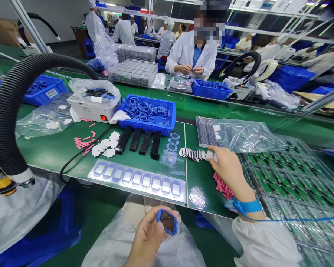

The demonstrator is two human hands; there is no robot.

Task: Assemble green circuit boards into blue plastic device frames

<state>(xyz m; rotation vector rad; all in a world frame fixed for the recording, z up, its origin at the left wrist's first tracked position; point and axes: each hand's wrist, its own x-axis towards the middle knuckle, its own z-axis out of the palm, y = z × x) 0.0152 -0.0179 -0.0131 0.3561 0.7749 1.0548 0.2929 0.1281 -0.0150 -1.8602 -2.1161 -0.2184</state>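
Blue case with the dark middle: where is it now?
In the head view, low near the middle, the blue case is in the left hand, over the lap, before the bench.

Nothing can be read: the print on the left-hand blue bin's point(38, 99) white label point(51, 93) is too small.

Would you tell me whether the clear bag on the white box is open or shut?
Open: the bag has its mouth spread wide, and dark parts show inside.

9 oval pcs point(136, 178) on 1 shiny strip point(182, 199), 4 blk strap stacks point(145, 142), 3 blue parts bins point(143, 125), 2 pink-strip piles point(223, 186), 1 held blue frame point(174, 226), 1 row wht pads point(193, 154)
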